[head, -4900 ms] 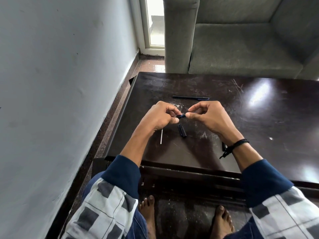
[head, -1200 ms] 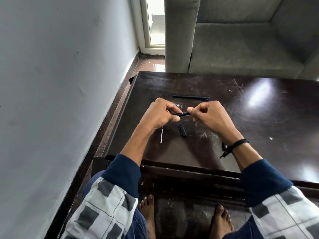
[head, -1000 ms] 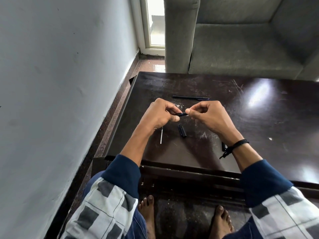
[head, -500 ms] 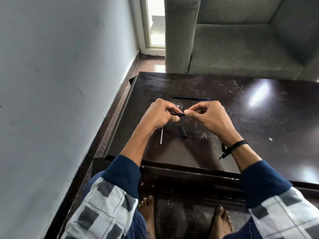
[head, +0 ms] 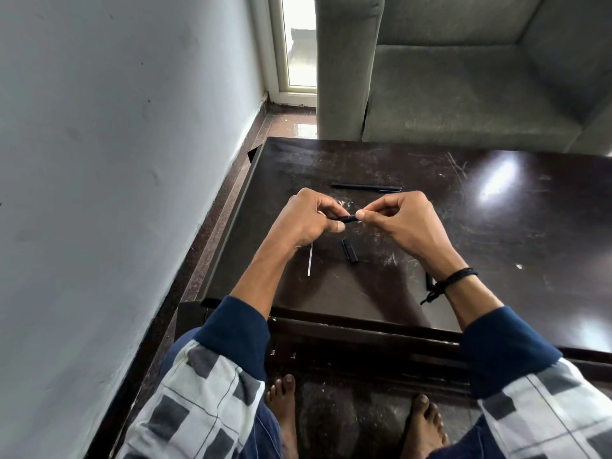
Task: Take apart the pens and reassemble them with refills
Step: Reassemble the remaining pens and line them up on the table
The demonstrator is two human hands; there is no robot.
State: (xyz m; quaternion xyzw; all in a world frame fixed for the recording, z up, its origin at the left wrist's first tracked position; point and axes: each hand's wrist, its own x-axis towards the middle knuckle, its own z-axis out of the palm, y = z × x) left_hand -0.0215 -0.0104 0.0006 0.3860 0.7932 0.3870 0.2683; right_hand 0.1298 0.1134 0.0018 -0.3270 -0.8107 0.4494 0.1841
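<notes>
whereas more of it showed a second ago, the short dark plastic pen barrel [head: 349,218] now peeks out only as a stub between the hands. the left hand [head: 304,220] grips one end in curled fingers, and the right hand [head: 397,223] pinches the other end with thumb and forefinger, above the dark scratched wooden table [head: 496,226]. from the barrel, the thin white refill [head: 310,260] lies at 7 o'clock, the small dark cap [head: 349,250] at 6, and a whole dark pen [head: 366,187] at 12. probably an end piece is being twisted or pressed; that refill is not yet fitted.
</notes>
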